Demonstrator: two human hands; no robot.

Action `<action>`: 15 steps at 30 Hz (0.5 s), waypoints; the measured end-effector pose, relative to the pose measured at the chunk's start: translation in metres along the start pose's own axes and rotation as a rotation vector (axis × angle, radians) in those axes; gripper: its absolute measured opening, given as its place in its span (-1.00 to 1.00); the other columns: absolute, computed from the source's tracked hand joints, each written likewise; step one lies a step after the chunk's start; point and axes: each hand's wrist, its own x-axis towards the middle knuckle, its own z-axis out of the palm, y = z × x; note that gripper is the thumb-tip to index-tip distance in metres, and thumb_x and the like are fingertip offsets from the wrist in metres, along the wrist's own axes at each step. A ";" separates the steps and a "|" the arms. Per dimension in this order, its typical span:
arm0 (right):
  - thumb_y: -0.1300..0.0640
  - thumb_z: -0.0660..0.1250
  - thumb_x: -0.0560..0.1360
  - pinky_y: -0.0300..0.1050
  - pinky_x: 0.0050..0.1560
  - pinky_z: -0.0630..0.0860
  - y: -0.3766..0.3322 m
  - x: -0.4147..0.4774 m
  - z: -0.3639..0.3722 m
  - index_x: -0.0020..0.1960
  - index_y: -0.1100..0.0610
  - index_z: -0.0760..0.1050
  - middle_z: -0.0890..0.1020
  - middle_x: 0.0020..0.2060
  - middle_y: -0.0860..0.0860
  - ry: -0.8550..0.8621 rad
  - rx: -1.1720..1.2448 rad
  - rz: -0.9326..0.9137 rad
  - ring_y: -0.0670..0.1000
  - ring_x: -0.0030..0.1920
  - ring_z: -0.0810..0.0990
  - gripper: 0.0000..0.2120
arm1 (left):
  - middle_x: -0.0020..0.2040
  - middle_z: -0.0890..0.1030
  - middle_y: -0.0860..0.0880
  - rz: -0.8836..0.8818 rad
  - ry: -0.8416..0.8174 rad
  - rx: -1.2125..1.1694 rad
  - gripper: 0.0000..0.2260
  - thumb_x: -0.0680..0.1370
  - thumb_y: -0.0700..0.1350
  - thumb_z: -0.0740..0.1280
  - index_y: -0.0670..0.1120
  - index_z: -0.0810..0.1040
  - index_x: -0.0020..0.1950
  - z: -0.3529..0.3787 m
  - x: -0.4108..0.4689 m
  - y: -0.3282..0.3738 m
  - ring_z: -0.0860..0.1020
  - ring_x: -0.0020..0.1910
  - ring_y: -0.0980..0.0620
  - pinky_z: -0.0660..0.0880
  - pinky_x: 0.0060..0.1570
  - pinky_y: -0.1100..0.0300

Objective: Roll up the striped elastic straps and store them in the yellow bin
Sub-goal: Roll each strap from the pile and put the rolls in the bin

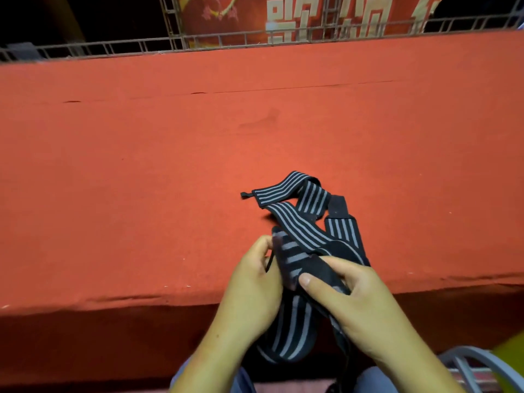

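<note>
Left hand (pixel 252 285) and right hand (pixel 357 302) curl, seemingly pinching.

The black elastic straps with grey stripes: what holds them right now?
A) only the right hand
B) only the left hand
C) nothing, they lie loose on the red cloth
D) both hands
D: the left hand and the right hand both grip the black, grey-striped elastic straps at the near edge of the red cloth-covered table.
</note>
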 end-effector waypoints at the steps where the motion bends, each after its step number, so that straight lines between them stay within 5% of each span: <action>1: 0.13 0.47 0.59 -0.15 -0.01 0.63 0.001 -0.002 0.001 -0.01 -0.07 0.74 0.78 -0.11 -0.07 0.028 -0.029 -0.012 -0.11 -0.05 0.75 -0.88 | -0.04 0.75 0.11 0.025 -0.033 0.006 -0.86 0.68 -0.19 0.29 0.01 0.61 0.08 -0.001 0.000 0.002 0.68 -0.05 0.21 0.64 0.05 0.09; 4: 0.14 0.46 0.59 -0.17 -0.07 0.61 0.001 -0.007 0.003 -0.08 -0.10 0.74 0.78 -0.16 -0.06 0.094 0.001 -0.018 -0.13 -0.12 0.74 -0.83 | 0.11 0.72 0.14 0.016 -0.113 0.017 -0.86 0.71 -0.03 0.27 0.07 0.59 0.21 -0.007 -0.007 0.003 0.67 0.15 0.17 0.59 0.21 0.04; 7: 0.12 0.45 0.59 0.15 0.10 0.67 0.006 -0.008 -0.002 -0.01 -0.05 0.76 0.80 -0.11 0.00 0.194 0.094 0.005 0.08 0.01 0.78 -0.88 | 0.13 0.70 0.23 -0.029 -0.244 0.130 -0.83 0.68 0.12 0.29 0.19 0.57 0.23 -0.018 -0.016 -0.012 0.62 0.15 0.31 0.53 0.26 0.17; 10: 0.11 0.44 0.60 0.31 0.13 0.63 0.013 -0.006 -0.011 -0.01 -0.01 0.76 0.80 -0.10 0.07 0.289 0.135 0.027 0.18 0.05 0.77 -0.89 | -0.20 0.60 0.03 -0.069 -0.383 0.143 -0.72 0.59 0.26 0.32 0.08 0.58 0.08 -0.034 -0.025 -0.027 0.50 -0.19 0.11 0.44 -0.07 0.02; 12: 0.12 0.45 0.60 0.29 0.10 0.63 0.016 -0.004 -0.017 -0.03 0.00 0.77 0.80 -0.11 0.08 0.336 0.134 0.040 0.10 -0.02 0.77 -0.88 | -0.24 0.45 0.03 -0.053 -0.377 0.182 -0.64 0.57 0.30 0.32 0.02 0.56 0.08 -0.046 -0.028 -0.037 0.36 -0.24 0.07 0.31 -0.17 0.07; 15: 0.12 0.44 0.61 0.20 0.04 0.64 0.019 -0.002 -0.024 -0.04 0.01 0.77 0.80 -0.13 0.04 0.388 0.171 0.056 0.05 -0.08 0.76 -0.87 | -0.21 0.51 0.03 -0.051 -0.388 0.224 -0.58 0.57 0.33 0.32 -0.02 0.59 0.09 -0.059 -0.031 -0.042 0.42 -0.22 0.11 0.38 -0.16 0.11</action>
